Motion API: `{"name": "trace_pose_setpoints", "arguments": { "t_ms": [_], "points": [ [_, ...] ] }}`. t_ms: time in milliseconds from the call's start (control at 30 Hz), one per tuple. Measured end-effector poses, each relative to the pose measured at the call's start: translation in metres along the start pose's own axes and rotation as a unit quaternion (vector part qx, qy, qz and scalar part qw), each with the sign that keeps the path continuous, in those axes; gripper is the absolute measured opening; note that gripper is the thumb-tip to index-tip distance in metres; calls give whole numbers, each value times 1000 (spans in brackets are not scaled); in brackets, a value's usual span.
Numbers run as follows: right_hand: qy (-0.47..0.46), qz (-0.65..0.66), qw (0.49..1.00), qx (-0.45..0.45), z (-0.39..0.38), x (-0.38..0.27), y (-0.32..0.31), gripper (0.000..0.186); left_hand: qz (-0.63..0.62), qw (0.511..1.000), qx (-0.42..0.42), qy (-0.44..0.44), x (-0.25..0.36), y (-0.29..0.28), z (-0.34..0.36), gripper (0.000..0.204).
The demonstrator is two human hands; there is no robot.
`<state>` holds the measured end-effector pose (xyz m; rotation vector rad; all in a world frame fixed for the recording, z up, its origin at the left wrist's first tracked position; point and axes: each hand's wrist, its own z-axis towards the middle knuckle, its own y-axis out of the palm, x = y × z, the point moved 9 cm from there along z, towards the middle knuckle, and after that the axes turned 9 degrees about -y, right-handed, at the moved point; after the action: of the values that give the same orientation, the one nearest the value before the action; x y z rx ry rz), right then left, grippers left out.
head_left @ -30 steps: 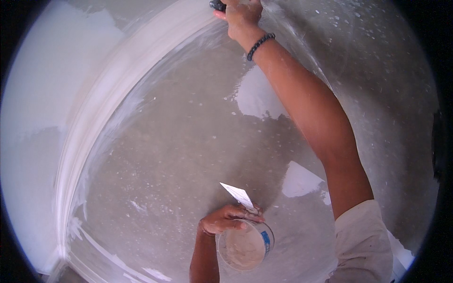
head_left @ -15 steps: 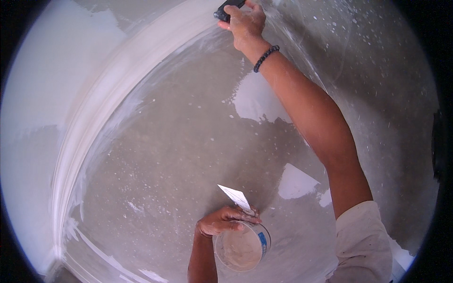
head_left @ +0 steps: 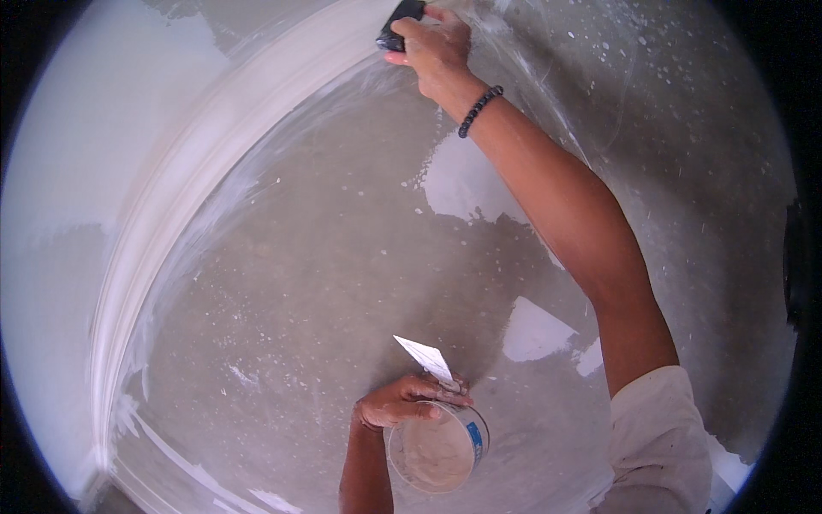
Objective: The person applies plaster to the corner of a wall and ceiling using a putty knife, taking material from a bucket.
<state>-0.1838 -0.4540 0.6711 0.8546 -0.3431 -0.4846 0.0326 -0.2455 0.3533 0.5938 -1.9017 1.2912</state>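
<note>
My right hand (head_left: 441, 51) grips a small black block (head_left: 396, 24) at the top of the view, at the upper end of a long pale moulded band (head_left: 180, 197); whether it touches cannot be told. A dark beaded bracelet (head_left: 479, 111) circles that wrist. Low in the middle, my left hand (head_left: 398, 404) holds the rim of a round clear container (head_left: 432, 454) with pale paste inside, along with a putty knife (head_left: 425, 355) whose light triangular blade points up and left.
Behind my hands spreads a speckled grey surface (head_left: 291, 274) with white patches (head_left: 535, 330). A paler white surface (head_left: 77, 154) lies beyond the band at the left. A dark object (head_left: 792, 265) at the right rim is hard to make out.
Since a second ago my right hand has come a little lower, and more of the black block shows, shifted down. My left hand, container and knife have drifted slightly left in view.
</note>
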Motion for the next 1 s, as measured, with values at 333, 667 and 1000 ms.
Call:
{"name": "trace_pose_setpoints", "arguments": {
  "t_ms": [333, 667, 1000],
  "points": [
    [-37, -26, 998, -54, 5, 9, 30, 61, 19, 999, -23, 23, 5, 3, 4, 45],
    [-41, 8, 999, -13, 13, 4, -53, 60, -10, 999, -37, 23, 3, 1, 3, 42],
    [-38, -174, 982, -56, 34, -20, -35, 57, 27, 999, -14, 21, 7, 3, 2, 47]
  ]
}}
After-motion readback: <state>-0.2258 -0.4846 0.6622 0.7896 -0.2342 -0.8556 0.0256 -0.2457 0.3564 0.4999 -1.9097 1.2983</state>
